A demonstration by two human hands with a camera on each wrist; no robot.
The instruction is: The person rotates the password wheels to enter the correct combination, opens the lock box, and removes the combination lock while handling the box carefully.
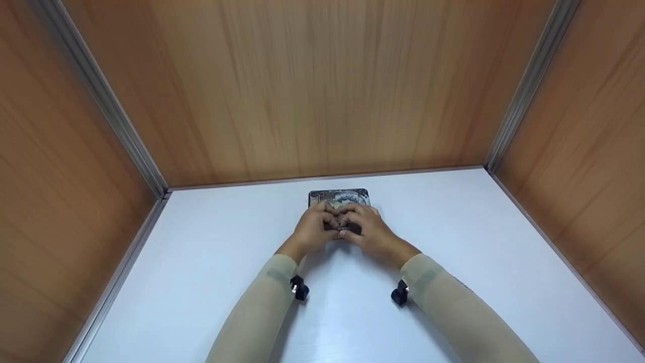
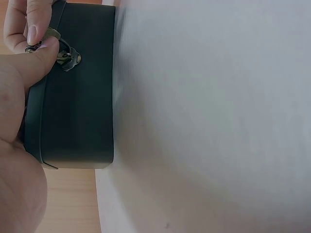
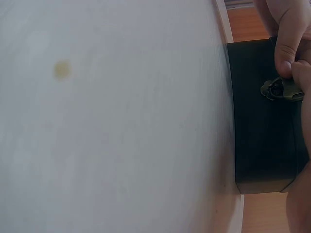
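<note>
A small dark tin box (image 1: 338,196) with a patterned lid stands on the white table (image 1: 211,262), close to the back wall. Both hands meet at its front face. My left hand (image 1: 326,220) pinches the small brass latch (image 2: 67,57) between thumb and forefinger, and the box's dark front (image 2: 77,111) fills the left of the left wrist view. My right hand (image 1: 348,228) has its fingers (image 3: 287,51) curled onto the same latch (image 3: 282,90) from the other side, with the box front (image 3: 262,141) below them. The hands hide most of the lid.
Wood-grain walls (image 1: 312,85) close the table in at the back and on both sides, with metal rails (image 1: 108,108) in the corners. A black wrist camera (image 1: 300,289) sits on each forearm. A faint yellowish spot (image 3: 61,69) marks the table surface.
</note>
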